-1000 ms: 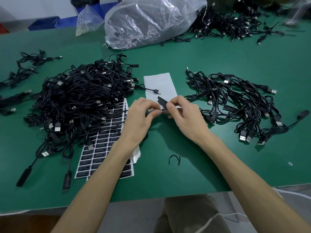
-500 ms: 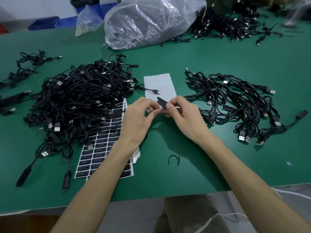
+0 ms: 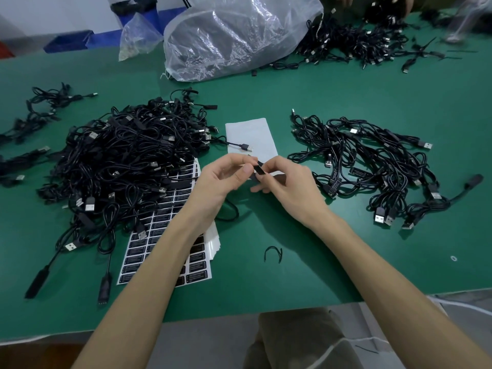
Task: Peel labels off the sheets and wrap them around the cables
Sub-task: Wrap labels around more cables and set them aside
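Head view, looking down on a green table (image 3: 346,262). Two bare hands are held together just above its middle.

A small black label (image 3: 259,170) is pinched between the thumb and forefinger of the right hand (image 3: 290,187), and the other fingers are tucked loosely beneath. The left hand (image 3: 221,182) is closed in a pinch at the label's left edge, seemingly on the cable (image 3: 231,209) being wrapped. The cable's slack is seen looping down onto the table under that wrist. The exact point of contact is hidden by fingertips. The label is held up off the table, probably so that it can be folded round the thin cable and its sticky ends pressed together.

A large pile (image 3: 127,161) of black cables is heaped at the left, partly on top of the sheets (image 3: 165,235) of black labels. The sheets are crossed by the left forearm, so both supplies are kept close to that hand.

A looser heap (image 3: 372,166) is spread well apart at the right. Labels are seen on some of its cables, so it is judged to be finished work kept separate.

A bare white sheet (image 3: 250,131) lies just beyond the hands, with one plug resting on it. A clear bag (image 3: 234,35) is set at the far edge.
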Demonstrator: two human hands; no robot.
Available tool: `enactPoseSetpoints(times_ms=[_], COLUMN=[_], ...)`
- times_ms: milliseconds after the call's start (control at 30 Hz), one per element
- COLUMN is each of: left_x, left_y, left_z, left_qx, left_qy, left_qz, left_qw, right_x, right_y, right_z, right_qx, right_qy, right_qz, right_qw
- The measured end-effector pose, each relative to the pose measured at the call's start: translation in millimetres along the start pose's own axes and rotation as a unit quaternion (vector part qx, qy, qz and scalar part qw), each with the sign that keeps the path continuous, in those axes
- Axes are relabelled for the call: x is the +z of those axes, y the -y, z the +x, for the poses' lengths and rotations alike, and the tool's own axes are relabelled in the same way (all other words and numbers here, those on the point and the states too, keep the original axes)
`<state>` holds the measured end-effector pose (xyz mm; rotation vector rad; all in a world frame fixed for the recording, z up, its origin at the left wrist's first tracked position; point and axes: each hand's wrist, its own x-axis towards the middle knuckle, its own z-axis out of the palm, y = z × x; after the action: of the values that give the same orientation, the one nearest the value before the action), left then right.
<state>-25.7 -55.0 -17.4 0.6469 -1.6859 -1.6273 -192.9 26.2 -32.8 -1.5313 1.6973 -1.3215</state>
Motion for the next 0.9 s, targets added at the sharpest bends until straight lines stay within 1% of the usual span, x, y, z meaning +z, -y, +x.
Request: enactPoseSetpoints(times_ms=[67, 133, 233, 433, 567, 733, 900], left_x=[0.9, 2.1, 1.8, 1.6, 0.6, 0.7, 0.3], left_y=[3.4, 4.5, 3.1, 4.0, 5.0, 8.2, 9.9], left_z=[-1.5, -1.6, -0.6, -0.7, -0.4, 0.8, 1.5], left_qx=[-0.006, -0.007, -0.015, -0.038, -0.046, -0.038, -0.039], left_qy=[0.026, 0.022, 0.0, -0.009, -0.012, -0.021, -0.027], left_qz=[0.036, 0.057, 0.029, -0.004, -0.025, -0.042, -0.047], left_qw=[0.999, 0.998, 0.999, 0.999, 0.999, 0.998, 0.998], right_x=[-0.3, 0.0, 0.6, -0.9, 0.7, -1.1, -0.7], right_y=[0.7, 1.3, 2.1, 4.6, 2.8, 4.4, 7.8], right_z=[-0.9, -1.9, -2.6, -3.3, -2.0, -2.6, -3.6], right_qx=[-0.009, -0.012, -0.023, -0.025, -0.016, -0.015, 0.0], right_qy=[-0.006, -0.006, -0.015, -0.023, -0.016, -0.03, -0.015], right_qz=[0.003, 0.002, -0.019, -0.026, -0.01, 0.032, 0.022], right_qw=[1.0, 1.0, 0.999, 0.999, 1.0, 0.999, 1.0])
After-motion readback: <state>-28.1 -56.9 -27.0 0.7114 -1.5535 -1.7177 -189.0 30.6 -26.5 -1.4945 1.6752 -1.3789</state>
